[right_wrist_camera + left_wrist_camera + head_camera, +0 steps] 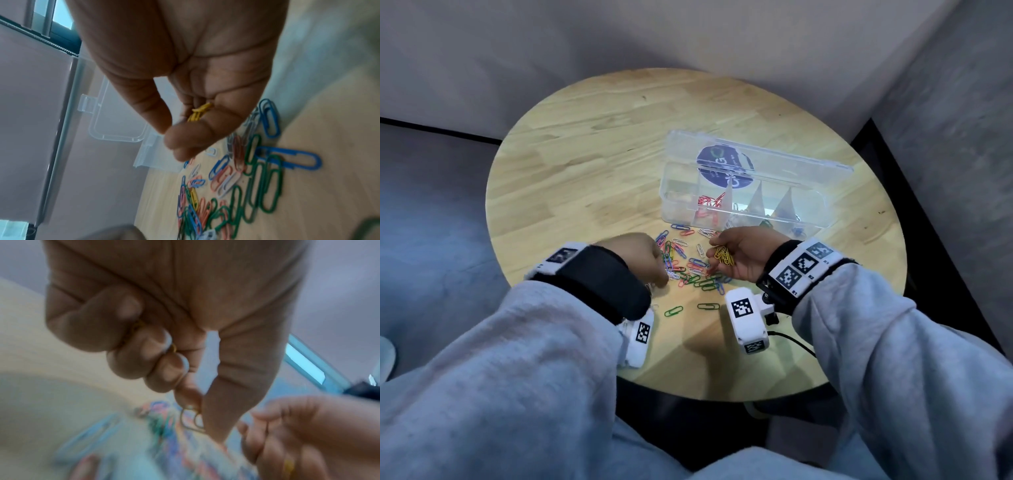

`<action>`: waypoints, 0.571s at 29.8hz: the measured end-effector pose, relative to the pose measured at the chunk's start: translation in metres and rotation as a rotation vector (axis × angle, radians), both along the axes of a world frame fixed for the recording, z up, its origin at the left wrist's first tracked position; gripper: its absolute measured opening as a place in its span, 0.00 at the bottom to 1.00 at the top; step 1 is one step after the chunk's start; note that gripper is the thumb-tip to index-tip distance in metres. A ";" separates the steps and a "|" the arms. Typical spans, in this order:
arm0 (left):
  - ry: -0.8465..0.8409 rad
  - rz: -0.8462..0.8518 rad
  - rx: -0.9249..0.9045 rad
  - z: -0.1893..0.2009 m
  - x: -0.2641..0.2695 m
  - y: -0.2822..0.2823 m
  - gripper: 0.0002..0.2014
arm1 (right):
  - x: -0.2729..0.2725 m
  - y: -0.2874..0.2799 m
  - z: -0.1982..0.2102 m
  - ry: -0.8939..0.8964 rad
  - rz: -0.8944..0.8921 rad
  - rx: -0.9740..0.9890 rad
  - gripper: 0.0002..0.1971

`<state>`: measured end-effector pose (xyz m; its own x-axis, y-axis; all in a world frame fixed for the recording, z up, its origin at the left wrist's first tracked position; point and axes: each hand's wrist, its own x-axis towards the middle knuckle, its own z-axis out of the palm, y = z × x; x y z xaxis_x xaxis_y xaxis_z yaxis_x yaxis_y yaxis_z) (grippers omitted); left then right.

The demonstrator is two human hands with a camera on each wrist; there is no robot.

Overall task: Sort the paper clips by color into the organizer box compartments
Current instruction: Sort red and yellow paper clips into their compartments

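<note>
Above the mixed clip pile [690, 265], the right hand [743, 255] cups a bunch of yellow paper clips [724, 256]; the left hand [643, 258] pinches one yellow clip [191, 420]. The organizer box [743, 192] lies just beyond, long axis left-right, nearer the right hand.

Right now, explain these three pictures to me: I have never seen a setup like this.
No machine here: a person wears one camera on the head and one on each wrist. The head view looks down on a round wooden table. The right hand cups a bunch of yellow paper clips, seen close in the right wrist view. The left hand pinches one clip, blurred in the left wrist view. Between the hands lies a pile of mixed clips. Behind stands the open clear organizer box, red clips in one compartment.
</note>
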<state>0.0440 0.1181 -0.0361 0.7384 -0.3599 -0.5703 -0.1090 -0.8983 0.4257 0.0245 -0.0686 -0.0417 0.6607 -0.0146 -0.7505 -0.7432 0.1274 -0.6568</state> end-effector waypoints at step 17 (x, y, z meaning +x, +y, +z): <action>0.203 0.676 -0.809 0.035 0.013 0.024 0.16 | 0.027 0.057 -0.010 -0.185 0.716 -1.065 0.10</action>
<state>0.0566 0.1422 -0.0008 0.8442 -0.2383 -0.4802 0.4447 -0.1890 0.8755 0.0515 -0.0119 -0.0520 0.8620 -0.1473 -0.4851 -0.3165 -0.9038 -0.2880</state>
